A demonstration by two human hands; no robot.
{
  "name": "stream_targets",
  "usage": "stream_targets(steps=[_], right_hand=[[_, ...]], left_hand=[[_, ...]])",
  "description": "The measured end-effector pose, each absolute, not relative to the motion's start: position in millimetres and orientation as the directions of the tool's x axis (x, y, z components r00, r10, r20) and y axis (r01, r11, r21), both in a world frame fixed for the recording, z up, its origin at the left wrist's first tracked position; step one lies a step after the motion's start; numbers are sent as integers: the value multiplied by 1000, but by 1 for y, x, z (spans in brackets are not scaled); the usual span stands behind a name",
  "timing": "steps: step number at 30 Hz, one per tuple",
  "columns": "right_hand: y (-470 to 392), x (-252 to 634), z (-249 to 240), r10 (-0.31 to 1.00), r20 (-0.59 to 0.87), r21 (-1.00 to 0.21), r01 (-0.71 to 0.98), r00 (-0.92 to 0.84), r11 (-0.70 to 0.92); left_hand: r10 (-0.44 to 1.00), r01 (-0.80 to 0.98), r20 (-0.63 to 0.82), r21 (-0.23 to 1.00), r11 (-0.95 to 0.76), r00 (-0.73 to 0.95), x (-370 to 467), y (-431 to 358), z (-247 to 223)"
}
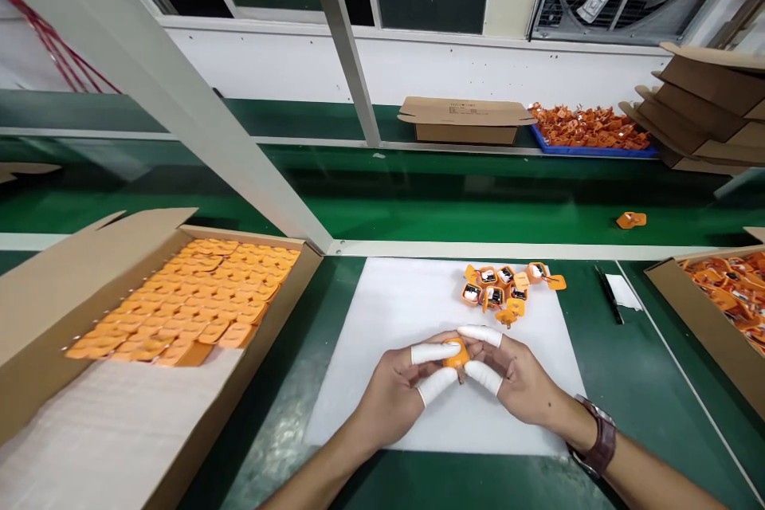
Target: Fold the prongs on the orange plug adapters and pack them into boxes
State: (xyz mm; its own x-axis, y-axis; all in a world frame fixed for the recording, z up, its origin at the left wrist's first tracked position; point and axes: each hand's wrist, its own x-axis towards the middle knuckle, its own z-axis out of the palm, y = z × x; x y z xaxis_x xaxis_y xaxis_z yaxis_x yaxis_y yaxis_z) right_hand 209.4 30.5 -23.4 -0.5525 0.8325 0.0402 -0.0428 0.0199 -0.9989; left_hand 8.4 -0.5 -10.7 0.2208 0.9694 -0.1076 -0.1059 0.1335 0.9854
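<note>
Between my two hands is a small orange plastic case (457,354), held above a white foam sheet (364,319). My left hand (402,386) grips its left side between thumb and forefinger. On the other side, the fingertips of my right hand (515,373) close on the same case. White finger covers wrap the thumbs and forefingers. A small metal-coloured piece sticks out at the bottom of the case. Beyond my hands, several open orange cases (495,287) with black and white insides lie clustered on the sheet.
At left, a cardboard box (287,287) holds rows of orange cases (197,295). Another box (693,335) of orange parts stands at right, near a black pen-like tool (610,299). A blue tray (591,150) of orange parts sits on the shelf. One orange case (631,220) lies on the green conveyor-like strip.
</note>
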Motion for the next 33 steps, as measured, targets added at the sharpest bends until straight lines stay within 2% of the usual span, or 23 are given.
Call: stream_targets(steps=[7,13,26,30,33], right_hand=[[29,204,-30,842,63,-998,-40,-535,50],[28,206,-35,830,68,-996,10,-554,89],[36,208,-32,824,61,-998,-34,-563,51],[34,208,-42,837,118,-993,-54,-535,106],[32,206,-46,845,142,-990,-66,-516,126]], left_hand=[[976,-81,-65,993,84,208,8,-3,-19],[992,-81,-41,995,51,123,14,-3,-27],[960,-83,-229,966,244,158,4,13,-11],[962,-121,-251,957,264,110,-1,12,-7],[968,-89,-251,964,251,10,-2,14,-6]])
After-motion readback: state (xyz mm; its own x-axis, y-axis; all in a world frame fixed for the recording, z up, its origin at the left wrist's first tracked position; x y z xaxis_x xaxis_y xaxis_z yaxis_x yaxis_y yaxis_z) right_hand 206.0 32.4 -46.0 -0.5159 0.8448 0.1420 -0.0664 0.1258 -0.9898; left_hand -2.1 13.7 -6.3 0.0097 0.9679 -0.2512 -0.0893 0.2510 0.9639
